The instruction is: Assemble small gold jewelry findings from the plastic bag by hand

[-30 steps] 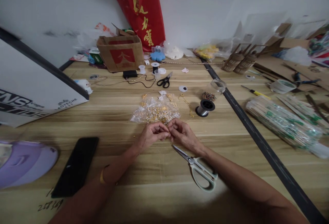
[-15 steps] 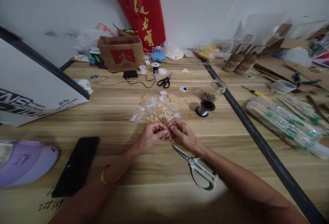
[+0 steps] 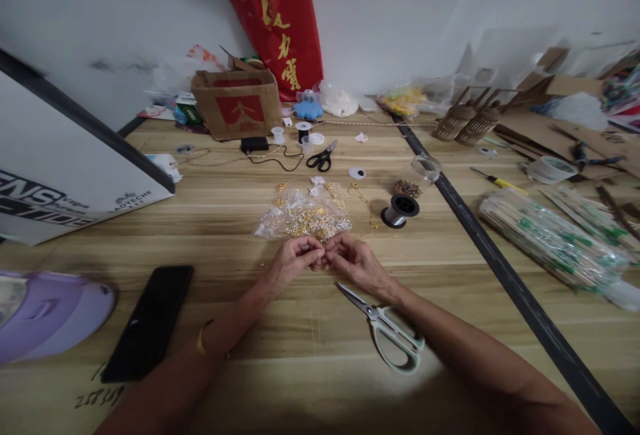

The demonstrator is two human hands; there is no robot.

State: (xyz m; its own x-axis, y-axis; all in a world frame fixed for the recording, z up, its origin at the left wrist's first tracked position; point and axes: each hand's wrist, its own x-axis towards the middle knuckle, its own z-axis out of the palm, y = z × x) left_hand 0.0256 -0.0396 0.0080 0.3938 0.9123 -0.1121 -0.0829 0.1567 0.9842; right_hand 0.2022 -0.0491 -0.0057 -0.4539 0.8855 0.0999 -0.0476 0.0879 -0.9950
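Note:
My left hand (image 3: 295, 260) and my right hand (image 3: 356, 262) meet at the fingertips over the table, both in a pinch. Whatever lies between the fingers is too small to make out. Just beyond them a clear plastic bag (image 3: 295, 212) spreads out, with gold and silver beads and charms on it. A gold chain (image 3: 366, 203) lies to the right of the bag, beside a spool of silver wire (image 3: 401, 211). Under my right wrist, pale-handled scissors (image 3: 383, 328) rest with their tips toward my fingers.
A black phone (image 3: 150, 322) and a purple object (image 3: 55, 315) lie at left, below a white box (image 3: 75, 162). Black scissors (image 3: 323, 157), a jar of beads (image 3: 417, 178) and a paper bag (image 3: 237, 105) stand farther back. Wrapped sticks (image 3: 550, 238) lie at right.
My fingertips have shifted slightly and drawn closer together, with the right hand's fingers more curled in. The things on the table have not moved.

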